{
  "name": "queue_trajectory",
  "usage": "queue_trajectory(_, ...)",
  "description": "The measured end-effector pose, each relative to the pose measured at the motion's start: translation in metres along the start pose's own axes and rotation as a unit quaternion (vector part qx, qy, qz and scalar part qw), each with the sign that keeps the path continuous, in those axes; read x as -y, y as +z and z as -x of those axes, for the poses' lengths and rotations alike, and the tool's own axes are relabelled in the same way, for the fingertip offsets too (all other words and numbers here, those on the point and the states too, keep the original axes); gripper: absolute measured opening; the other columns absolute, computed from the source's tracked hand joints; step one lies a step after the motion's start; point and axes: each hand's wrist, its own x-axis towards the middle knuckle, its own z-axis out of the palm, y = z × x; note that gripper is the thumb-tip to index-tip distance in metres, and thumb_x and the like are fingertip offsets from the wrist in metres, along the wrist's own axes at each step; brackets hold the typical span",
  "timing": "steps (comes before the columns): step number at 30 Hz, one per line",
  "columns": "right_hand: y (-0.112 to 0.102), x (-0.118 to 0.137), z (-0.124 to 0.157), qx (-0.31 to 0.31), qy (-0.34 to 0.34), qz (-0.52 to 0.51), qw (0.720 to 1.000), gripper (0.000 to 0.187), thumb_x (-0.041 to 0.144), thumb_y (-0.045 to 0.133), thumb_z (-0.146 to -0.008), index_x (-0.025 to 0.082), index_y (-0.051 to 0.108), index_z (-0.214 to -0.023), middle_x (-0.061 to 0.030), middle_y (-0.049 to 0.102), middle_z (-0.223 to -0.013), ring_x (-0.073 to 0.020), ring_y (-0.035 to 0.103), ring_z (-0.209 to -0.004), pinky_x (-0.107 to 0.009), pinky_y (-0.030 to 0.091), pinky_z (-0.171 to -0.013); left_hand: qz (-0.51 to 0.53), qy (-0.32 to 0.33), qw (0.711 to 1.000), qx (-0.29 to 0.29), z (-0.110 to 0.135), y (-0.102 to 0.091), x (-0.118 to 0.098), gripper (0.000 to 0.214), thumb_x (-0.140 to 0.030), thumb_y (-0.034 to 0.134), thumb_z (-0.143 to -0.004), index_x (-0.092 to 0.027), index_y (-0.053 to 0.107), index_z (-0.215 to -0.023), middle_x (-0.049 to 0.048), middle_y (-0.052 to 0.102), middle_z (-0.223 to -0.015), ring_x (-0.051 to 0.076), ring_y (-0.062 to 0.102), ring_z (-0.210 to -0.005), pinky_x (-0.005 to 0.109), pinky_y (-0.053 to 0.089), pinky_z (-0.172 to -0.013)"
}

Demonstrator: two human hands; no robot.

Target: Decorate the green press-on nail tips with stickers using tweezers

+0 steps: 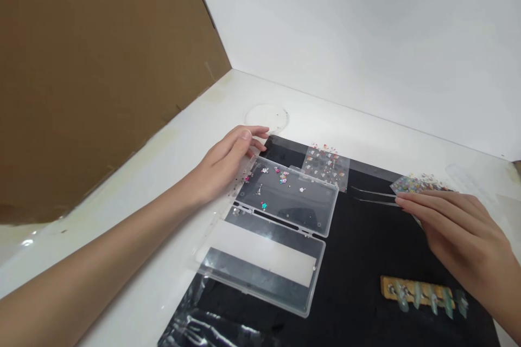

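My left hand (226, 162) rests against the upper left corner of a transparent hinged plastic case (285, 227), with its fingers lying beside the lid's rim. Several small pink, teal and silver nail charms (280, 179) are scattered inside the case's upper half. My right hand (456, 227) pinches slim metal tweezers (374, 196), whose tips point left over a black mat (358, 265). A sheet of colourful nail stickers (419, 184) lies just beyond those fingers, and another sticker sheet (325, 168) lies near the case.
Below my right hand, several green press-on nails stand on a yellow holder strip (419, 293). A round transparent disc (266, 117) lies on the white table (138, 184). A brown cardboard panel (93, 70) rises at the left, and a white wall (366, 21) stands behind.
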Motion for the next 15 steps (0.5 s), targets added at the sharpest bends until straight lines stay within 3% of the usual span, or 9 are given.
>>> queue_trajectory(9, -0.003, 0.016, 0.01, 0.028, -0.067, 0.046, 0.996, 0.066, 0.008, 0.044, -0.111, 0.019, 0.039, -0.176, -0.006, 0.081, -0.137, -0.0262, 0.075, -0.117, -0.045, 0.055, -0.098, 0.001, 0.008, 1.0, 0.002, 0.0, 0.0, 0.001, 0.061, -0.072, 0.041, -0.113, -0.027, 0.07, -0.143, 0.0109, 0.072, -0.14, 0.033, 0.066, -0.126, 0.057, 0.05, -0.114)
queue_trajectory(15, -0.02, 0.011, 0.012, 0.028, -0.043, 0.019, 0.998, 0.071, 0.008, 0.054, -0.11, 0.023, 0.038, -0.177, -0.0065, 0.082, -0.132, -0.0249, 0.076, -0.104, -0.04, 0.056, -0.085, -0.009, 0.007, 1.0, 0.002, 0.0, 0.001, 0.0, 0.064, -0.074, 0.04, -0.112, -0.027, 0.071, -0.142, 0.0111, 0.072, -0.139, 0.032, 0.066, -0.125, 0.055, 0.053, -0.113)
